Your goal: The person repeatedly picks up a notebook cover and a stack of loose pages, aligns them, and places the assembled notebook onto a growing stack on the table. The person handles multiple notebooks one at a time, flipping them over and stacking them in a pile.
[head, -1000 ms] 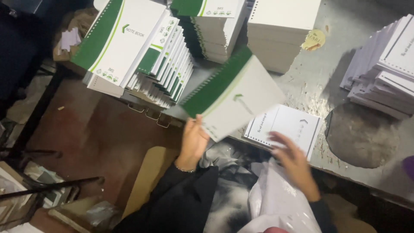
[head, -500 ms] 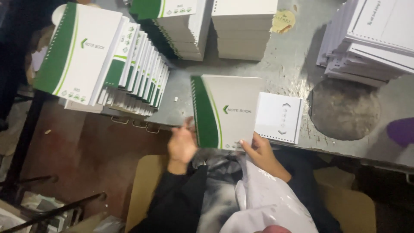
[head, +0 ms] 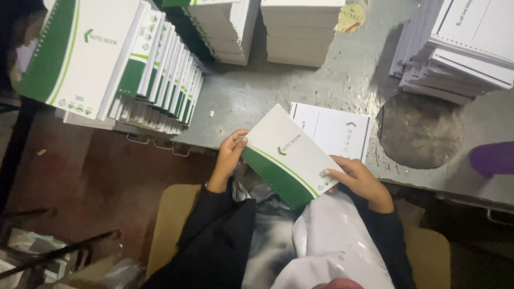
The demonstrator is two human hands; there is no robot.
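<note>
Two hands hold one spiral-bound notebook [head: 286,155] at the near edge of the grey worktop [head: 332,80]. At far left, a leaning row of green-and-white notebooks [head: 155,75] stands on edge, with one large notebook [head: 72,53] of the same pattern resting against its face; this row overhangs the worktop's left edge above a reddish-brown floor [head: 96,182]. Further right, the left hand [head: 230,155] grips the held notebook's left corner, fingers [head: 240,142] curled over the cover edge and closed on it. The held notebook is tilted, its white cover uppermost and a green band along its lower side, partly over the worktop edge and partly over the person's lap. Behind it, at the rear of the worktop, two stacks of bound pads [head: 267,27] stand side by side. Just beside the held notebook, partly under its right corner, a white printed sheet [head: 337,131] lies flat on the worktop. The right hand [head: 358,179] clasps the notebook's lower right corner, thumb on the cover, remaining fingers underneath and out of sight. A white plastic bag [head: 337,246] lies in the lap below. To the right, a dark round patch [head: 420,131] marks the worktop surface. At upper right, a stack of white spiral pads [head: 460,48] sits at an angle.
</note>
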